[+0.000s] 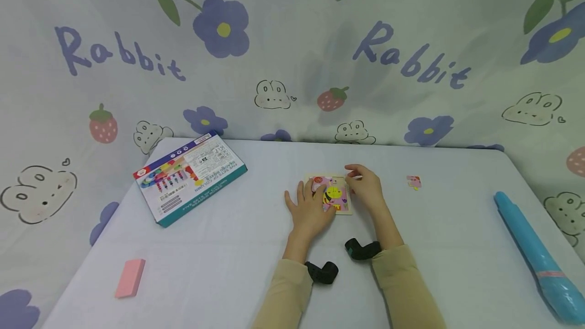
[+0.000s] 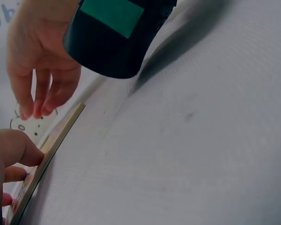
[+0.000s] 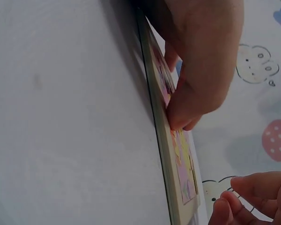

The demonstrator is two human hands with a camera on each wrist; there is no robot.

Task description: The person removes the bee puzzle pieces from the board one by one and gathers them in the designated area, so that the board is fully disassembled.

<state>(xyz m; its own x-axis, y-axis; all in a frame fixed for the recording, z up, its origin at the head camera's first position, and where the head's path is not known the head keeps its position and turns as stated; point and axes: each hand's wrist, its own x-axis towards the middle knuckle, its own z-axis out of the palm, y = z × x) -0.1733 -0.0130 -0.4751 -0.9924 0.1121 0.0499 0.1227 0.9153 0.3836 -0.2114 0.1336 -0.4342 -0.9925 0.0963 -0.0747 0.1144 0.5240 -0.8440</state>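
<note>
A small square jigsaw puzzle in a wooden tray (image 1: 349, 211) lies mid-table, with a yellow and black bee picture on pink. My left hand (image 1: 311, 215) rests on its left side, fingers spread over the picture. In the left wrist view, the thumb of that hand (image 2: 14, 147) touches the tray's near edge. Beside the tray's upper right corner hovers my right hand (image 1: 367, 189), fingers loosely bent. Nothing shows between the fingers of this hand (image 3: 260, 194) in the right wrist view. To the right lies a loose pink puzzle piece (image 1: 414, 182).
A boxed toy set (image 1: 192, 176) lies at the back left, and a pink block (image 1: 130, 278) sits at the front left. Along the right edge stretches a long blue plastic object (image 1: 534, 248). A printed cloth (image 1: 292, 39) hangs behind the white table (image 1: 219, 268).
</note>
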